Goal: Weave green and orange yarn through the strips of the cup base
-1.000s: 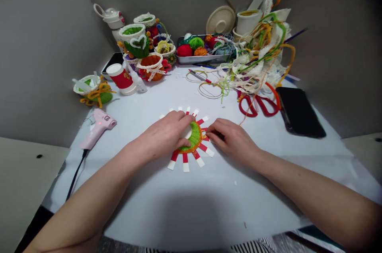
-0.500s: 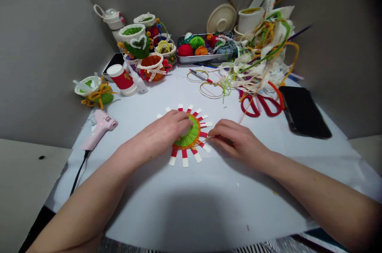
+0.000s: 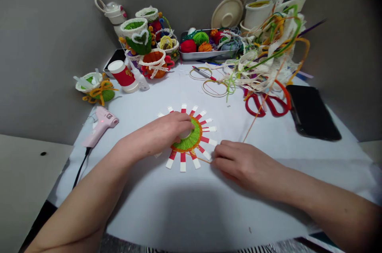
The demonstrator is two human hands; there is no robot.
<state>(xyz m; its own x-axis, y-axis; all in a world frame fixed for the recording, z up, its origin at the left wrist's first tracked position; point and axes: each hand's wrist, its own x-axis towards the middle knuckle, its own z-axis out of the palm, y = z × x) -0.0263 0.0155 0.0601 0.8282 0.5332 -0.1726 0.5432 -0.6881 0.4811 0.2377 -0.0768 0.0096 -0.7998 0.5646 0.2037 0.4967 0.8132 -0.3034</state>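
A paper cup lies on the table with its side cut into red-and-white strips that fan out flat. Green yarn is woven round its middle, with an orange ring outside the green. My left hand is closed over the cup's centre, with the fingers curled onto the white base and the green yarn. My right hand, at the lower right of the strips, pinches a strand of orange yarn. The strand runs from the cup's lower edge to my fingers, then up to the pile at the back right.
A pink glue gun lies at left, near yarn-covered cups and a red paper cup. A metal tray holds yarn balls. Red scissors, a phone and a heap of lace and ribbons are at right.
My right hand has moved toward me and slightly right, drawing the orange strand down along the cup's lower right side. My left hand stays on the cup. The view has shifted slightly.
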